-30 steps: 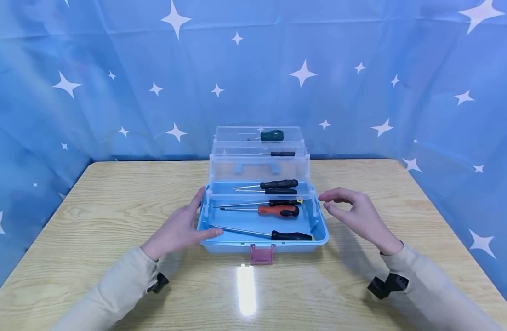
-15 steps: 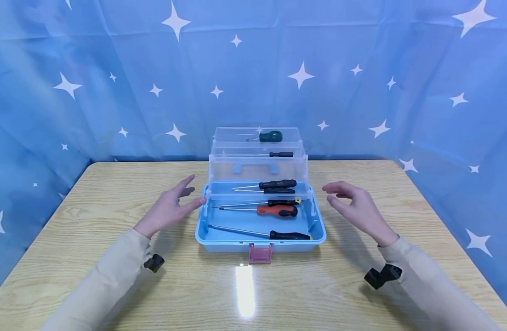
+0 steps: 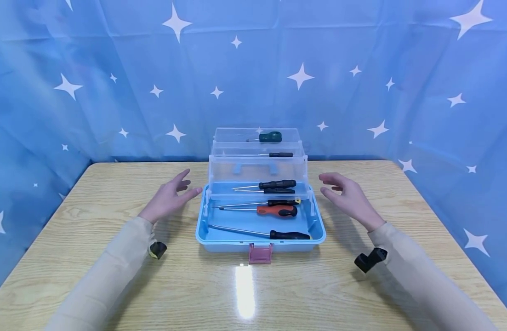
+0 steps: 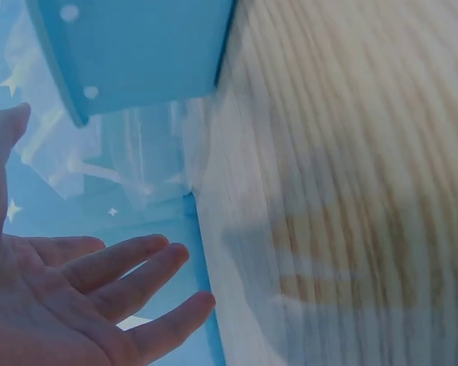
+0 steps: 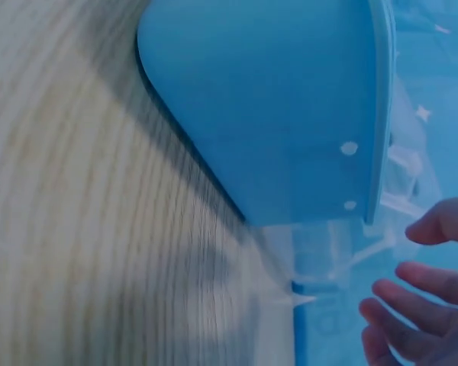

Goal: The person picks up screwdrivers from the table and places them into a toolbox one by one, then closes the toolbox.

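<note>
A light-blue toolbox (image 3: 259, 246) stands opened on the table, its clear tiered trays (image 3: 257, 169) raised at the back. In the bottom lie a black screwdriver (image 3: 290, 235), a red-and-black screwdriver (image 3: 277, 210) and another black one (image 3: 280, 202). More dark-handled screwdrivers (image 3: 278, 184) and a green stubby screwdriver (image 3: 271, 136) lie in or behind the trays. Just left of the box my left hand (image 3: 167, 198) hovers with spread fingers, holding nothing. My right hand (image 3: 349, 198) hangs beside the right wall, fingers loosely bent, also holding nothing; both wrist views show a gap to the box.
A pink latch (image 3: 260, 253) hangs from the toolbox's front. The wooden table (image 3: 125, 197) extends on both sides of the box. Behind it hangs a blue curtain (image 3: 253, 69) with white stars.
My left hand has come off the box's left rim and moved out to the left and back. My right hand has shifted slightly upward in view. The toolbox and screwdrivers stay in place.
</note>
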`<state>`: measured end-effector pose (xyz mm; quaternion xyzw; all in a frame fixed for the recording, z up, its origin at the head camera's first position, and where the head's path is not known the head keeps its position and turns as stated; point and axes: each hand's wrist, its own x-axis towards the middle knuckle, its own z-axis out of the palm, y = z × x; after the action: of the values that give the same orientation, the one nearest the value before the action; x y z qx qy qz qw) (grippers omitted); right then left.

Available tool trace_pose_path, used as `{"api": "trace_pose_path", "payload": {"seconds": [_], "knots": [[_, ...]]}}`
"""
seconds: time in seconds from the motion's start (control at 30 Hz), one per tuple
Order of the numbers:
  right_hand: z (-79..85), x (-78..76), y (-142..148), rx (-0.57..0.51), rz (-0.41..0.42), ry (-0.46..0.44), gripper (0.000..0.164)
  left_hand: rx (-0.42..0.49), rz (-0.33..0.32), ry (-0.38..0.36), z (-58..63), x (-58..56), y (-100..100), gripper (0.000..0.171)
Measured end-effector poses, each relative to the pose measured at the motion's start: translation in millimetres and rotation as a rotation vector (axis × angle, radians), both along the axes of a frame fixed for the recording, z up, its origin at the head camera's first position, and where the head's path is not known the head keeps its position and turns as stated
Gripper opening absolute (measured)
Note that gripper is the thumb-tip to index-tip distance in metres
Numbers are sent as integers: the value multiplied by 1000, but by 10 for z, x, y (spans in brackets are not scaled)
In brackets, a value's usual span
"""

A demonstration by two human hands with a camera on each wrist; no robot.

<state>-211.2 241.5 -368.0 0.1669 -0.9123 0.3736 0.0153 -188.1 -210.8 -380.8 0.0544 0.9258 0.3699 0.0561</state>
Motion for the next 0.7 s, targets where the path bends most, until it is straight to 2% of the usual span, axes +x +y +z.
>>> {"api": "trace_pose_path", "payload": {"seconds": [0.37, 0.57, 0.7], "knots": [[-75, -297, -55, 85, 55, -40, 58, 7, 5, -44, -65, -197, -7, 88], [-123, -447, -107, 135, 26, -66, 65, 18, 24, -70, -95, -287, 25, 87], [-147, -546, -139, 126, 16, -76, 66, 22, 26, -73, -108, -351, 55, 90]]}}
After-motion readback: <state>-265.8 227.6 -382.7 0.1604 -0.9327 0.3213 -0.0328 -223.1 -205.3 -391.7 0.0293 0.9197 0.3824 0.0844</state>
